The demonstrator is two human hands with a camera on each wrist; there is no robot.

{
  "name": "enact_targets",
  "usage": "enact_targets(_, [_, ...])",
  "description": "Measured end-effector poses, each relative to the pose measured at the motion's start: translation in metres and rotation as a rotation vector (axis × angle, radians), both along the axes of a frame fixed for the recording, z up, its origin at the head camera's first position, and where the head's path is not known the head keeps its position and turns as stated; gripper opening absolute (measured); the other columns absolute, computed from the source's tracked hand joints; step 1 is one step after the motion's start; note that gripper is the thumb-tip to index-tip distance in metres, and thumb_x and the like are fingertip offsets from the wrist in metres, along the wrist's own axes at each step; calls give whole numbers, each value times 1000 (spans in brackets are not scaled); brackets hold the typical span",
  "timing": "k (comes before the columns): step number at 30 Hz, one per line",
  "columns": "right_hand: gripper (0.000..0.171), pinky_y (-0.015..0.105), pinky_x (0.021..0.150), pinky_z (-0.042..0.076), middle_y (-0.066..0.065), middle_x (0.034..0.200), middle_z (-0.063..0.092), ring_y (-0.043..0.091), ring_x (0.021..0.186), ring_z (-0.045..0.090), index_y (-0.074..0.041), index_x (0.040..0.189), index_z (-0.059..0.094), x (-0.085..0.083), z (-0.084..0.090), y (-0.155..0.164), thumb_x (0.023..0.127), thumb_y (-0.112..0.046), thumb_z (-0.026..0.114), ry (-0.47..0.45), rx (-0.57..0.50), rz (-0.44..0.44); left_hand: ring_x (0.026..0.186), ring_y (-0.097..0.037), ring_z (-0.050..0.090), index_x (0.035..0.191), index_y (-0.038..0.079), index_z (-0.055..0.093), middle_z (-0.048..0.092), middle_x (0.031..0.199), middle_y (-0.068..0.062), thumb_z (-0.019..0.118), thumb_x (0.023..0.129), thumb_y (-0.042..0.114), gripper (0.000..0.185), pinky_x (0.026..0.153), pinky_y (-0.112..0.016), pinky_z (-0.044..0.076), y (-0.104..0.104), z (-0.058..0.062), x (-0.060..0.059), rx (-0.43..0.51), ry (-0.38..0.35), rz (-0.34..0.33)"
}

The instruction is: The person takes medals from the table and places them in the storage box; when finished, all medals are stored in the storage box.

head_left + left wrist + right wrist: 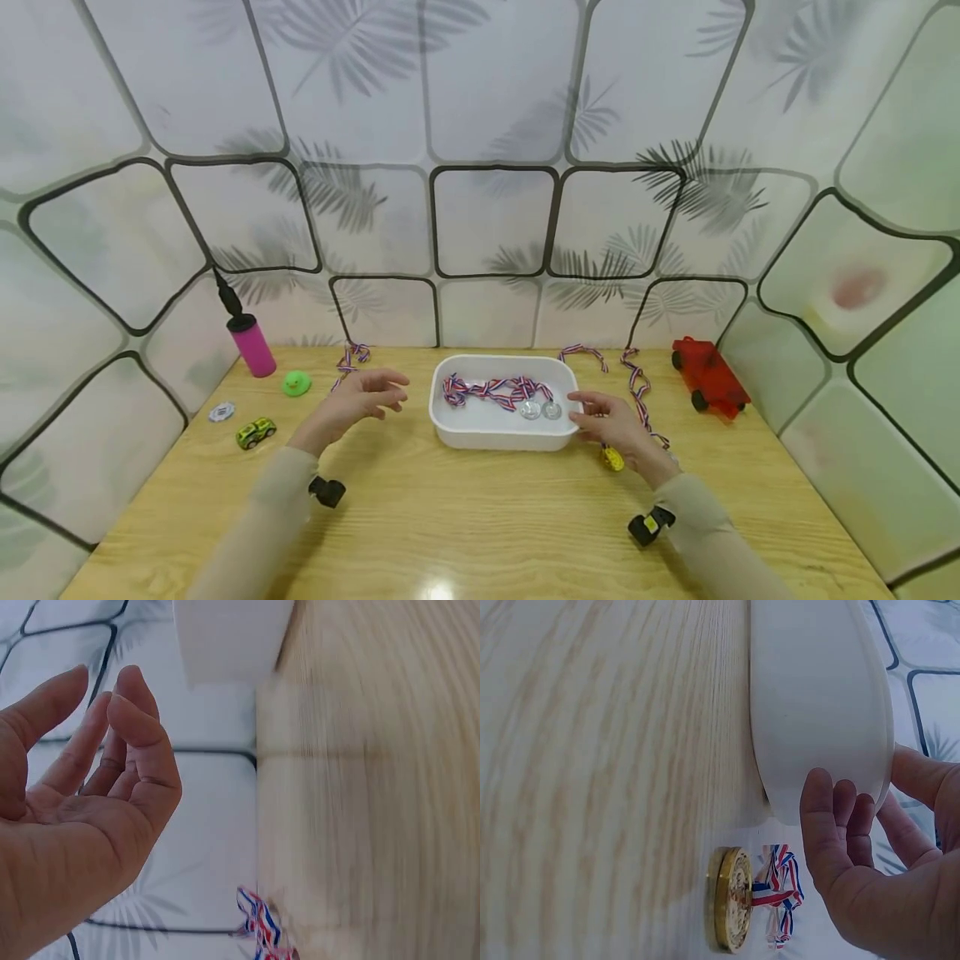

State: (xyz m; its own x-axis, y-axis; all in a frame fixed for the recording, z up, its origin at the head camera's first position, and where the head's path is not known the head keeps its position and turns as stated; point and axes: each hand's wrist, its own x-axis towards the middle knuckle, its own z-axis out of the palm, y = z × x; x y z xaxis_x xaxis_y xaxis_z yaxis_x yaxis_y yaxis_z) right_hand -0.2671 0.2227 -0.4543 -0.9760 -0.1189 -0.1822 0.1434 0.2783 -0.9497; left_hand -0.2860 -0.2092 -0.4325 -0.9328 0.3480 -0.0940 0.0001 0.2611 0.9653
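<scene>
Head view: white bin [495, 439] mid-tbl [450, 517], 2 silver medals [530, 409] w/ striped ribbons [454, 390] inside. L hand [363, 398] L of bin, apart, fingers loosely bent, nothing held. R hand [611, 421] at bin's R rim; grip or mere touch, can't tell. Gold medal [613, 458] nr R wrist.

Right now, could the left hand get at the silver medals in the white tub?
Probably yes: the left hand looks empty, and the white tub has no lid over the silver medals, only sides to clear.
</scene>
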Motion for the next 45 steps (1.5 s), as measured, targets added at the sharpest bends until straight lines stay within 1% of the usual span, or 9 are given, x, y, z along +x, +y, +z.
enact_targets(9, [48,38,83,58,12,102,50,16,83,61,1,137,53,-1,0,0,93,-11,67,27,-1,5,96,-12,65,138,2,51,65,116,-6,66,95,21,50,85,-42,52,-44,-3,-3,-43,9,45])
enact_targets(13, [47,38,82,58,12,102,51,16,83,61,1,136,54,0,-1,1,93,-11,67,32,5,4,99,-13,64,140,2,49,61,124,-16,66,94,21,52,86,-42,52,-58,-5,0,-78,37,22])
enact_targets(18, [46,37,81,58,11,101,50,16,82,61,2,136,54,2,-3,1,93,-9,67,32,-3,-1,98,-11,66,141,-3,45,61,125,-23,66,94,18,55,84,-42,54,-73,-7,3,-116,89,-2])
enact_targets(26, [47,38,82,58,11,100,50,16,82,61,1,136,54,3,-4,1,93,-11,67,23,-5,1,104,-27,66,138,-11,44,58,126,-33,64,94,9,53,81,-38,56,-97,-8,7,-195,94,-45])
enact_targets(28, [47,38,82,58,11,101,51,17,82,61,0,136,55,2,-3,0,92,-11,68,26,-3,-6,108,-30,65,136,-11,46,58,126,-33,64,93,6,49,82,-35,56,-102,-7,7,-219,90,-62])
enact_targets(31, [47,39,83,58,11,101,52,17,82,61,0,136,55,2,-1,0,92,-11,68,28,0,-6,103,-28,65,130,-12,51,61,122,-32,65,91,2,45,79,-35,56,-106,-7,9,-246,77,-85])
enact_targets(36, [47,38,82,58,11,101,51,16,81,61,0,136,55,2,-2,0,92,-11,68,23,1,-7,85,-13,62,121,-10,59,66,105,-23,68,87,2,37,70,-31,54,-113,-10,14,-324,65,-101])
enact_targets(39, [46,37,81,59,11,101,51,16,81,61,0,135,55,1,-2,0,92,-11,68,19,3,-5,79,-11,59,116,-10,61,66,97,-17,70,84,1,35,66,-27,52,-117,-12,15,-352,68,-125])
enact_targets(45, [46,38,81,58,12,101,52,16,80,62,0,135,56,0,-1,1,93,-12,68,25,2,0,87,-16,57,115,-5,62,65,100,-14,76,81,4,38,69,-24,49,-119,-15,17,-406,54,-164])
